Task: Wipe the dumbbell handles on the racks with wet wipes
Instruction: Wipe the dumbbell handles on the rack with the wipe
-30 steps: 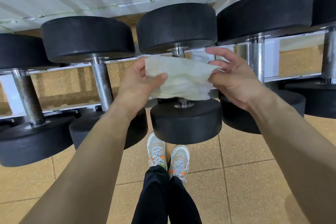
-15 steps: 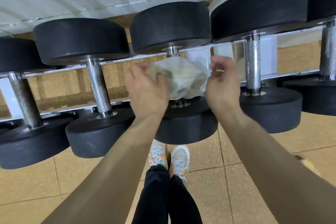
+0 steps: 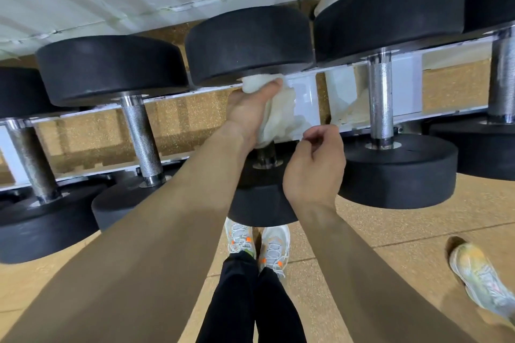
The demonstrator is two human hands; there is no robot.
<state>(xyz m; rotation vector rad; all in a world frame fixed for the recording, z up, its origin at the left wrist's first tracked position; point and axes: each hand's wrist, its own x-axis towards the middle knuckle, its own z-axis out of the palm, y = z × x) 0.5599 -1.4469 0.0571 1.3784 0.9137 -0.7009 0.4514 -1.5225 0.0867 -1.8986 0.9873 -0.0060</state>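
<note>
Two hands at middle dumbbell handle [image 3: 266, 154] | left hand [image 3: 248, 114]: gripping wet wipe [image 3: 281, 117] wrapped round it | right hand [image 3: 315, 170]: curled just beside wipe, grasp unclear

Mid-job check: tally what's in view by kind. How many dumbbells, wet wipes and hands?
dumbbells: 5
wet wipe: 1
hands: 2
total: 8
</note>
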